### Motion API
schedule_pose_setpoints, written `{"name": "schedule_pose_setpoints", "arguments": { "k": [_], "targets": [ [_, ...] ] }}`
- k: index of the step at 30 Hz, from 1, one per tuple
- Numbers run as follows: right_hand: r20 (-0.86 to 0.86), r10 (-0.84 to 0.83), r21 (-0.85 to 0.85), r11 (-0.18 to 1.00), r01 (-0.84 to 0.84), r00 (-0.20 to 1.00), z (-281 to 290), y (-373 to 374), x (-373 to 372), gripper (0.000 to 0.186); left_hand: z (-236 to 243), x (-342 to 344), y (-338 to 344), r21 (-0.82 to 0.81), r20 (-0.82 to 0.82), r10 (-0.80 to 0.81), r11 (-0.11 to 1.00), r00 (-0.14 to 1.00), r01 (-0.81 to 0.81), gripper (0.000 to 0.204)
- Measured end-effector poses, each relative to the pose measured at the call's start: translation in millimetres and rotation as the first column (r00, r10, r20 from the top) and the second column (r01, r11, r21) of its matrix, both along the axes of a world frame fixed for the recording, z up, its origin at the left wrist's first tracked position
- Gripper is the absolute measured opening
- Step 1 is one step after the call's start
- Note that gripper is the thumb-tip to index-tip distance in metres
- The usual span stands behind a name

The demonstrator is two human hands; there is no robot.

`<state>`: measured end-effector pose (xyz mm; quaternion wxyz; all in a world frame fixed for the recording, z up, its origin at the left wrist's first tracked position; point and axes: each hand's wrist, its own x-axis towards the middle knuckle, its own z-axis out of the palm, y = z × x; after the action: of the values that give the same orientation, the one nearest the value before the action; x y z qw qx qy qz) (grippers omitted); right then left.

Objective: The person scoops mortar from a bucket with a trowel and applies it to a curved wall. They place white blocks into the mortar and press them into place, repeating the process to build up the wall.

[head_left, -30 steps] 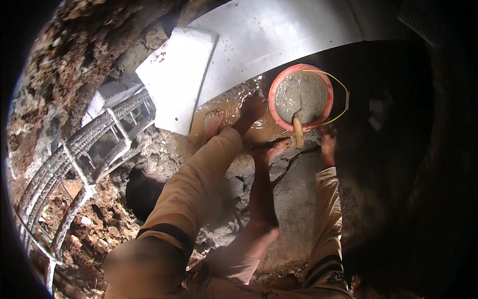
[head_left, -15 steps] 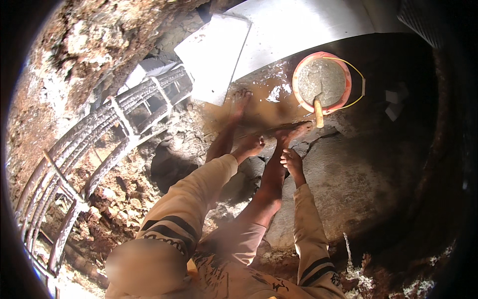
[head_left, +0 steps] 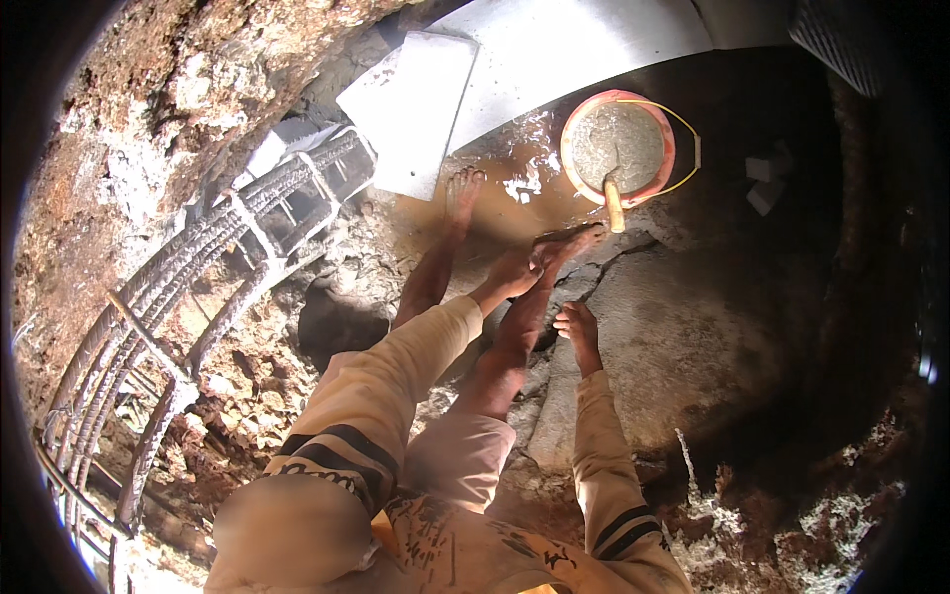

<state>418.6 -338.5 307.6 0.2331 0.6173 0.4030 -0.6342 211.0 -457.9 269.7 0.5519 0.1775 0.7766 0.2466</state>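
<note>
My left hand [head_left: 517, 274] is at the ankle of my right leg [head_left: 515, 332], overlapping it in the picture. Its fingers look bent and pressed together, and anything inside them is hidden. To the right of that leg is my right hand [head_left: 579, 325], raised over the grey slab, with its fingers curled in and nothing visible in them. Beyond my right foot [head_left: 569, 245] stands an orange-rimmed bucket [head_left: 571, 170] of wet grey mix with a yellow handle. A tool with a wooden grip [head_left: 615, 206] leans in the mix, its grip over the near rim.
A cage of mud-caked steel bars [head_left: 213, 262] curves along the left, beside a rough earth wall [head_left: 198, 79]. Pale sheets [head_left: 421, 109] lie at the back. Muddy water [head_left: 495, 213] surrounds my left foot. Cracked grey slab [head_left: 673, 327] spreads on the right.
My left hand has moved forward and right onto my right ankle. My right hand stays near the leg, curled. The whole view has shifted slightly; the bucket appears further left and up.
</note>
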Motion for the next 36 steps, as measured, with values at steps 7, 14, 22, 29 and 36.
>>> {"name": "schedule_pose_setpoints", "arguments": {
  "k": [7,14,22,29,36],
  "targets": [
    [0.030,-0.006,-0.002,1.000,0.007,1.000,6,18,2,0.044,-2,-1,-17,0.131,-0.130,-0.117,0.982,0.984,0.134,0.026],
    [0.015,-0.034,0.024,0.999,0.034,0.999,20,14,-14,0.044,3,-25,-43,0.082,-0.147,-0.105,0.990,0.984,0.118,0.023],
    [-0.265,-0.450,-0.255,0.886,0.388,0.853,81,-57,-19,0.014,111,-55,-47,0.067,-0.223,-0.168,0.980,0.960,0.187,0.028],
    [-0.698,-0.459,-0.253,0.877,0.409,0.551,196,-70,-66,0.044,235,-87,-22,0.151,0.092,-0.039,0.988,0.995,0.025,0.029],
    [-0.785,0.178,0.215,0.977,-0.009,0.593,458,-4,-159,0.039,327,-187,35,0.159,0.221,-0.129,0.983,0.967,0.094,0.027]
  ]
}}
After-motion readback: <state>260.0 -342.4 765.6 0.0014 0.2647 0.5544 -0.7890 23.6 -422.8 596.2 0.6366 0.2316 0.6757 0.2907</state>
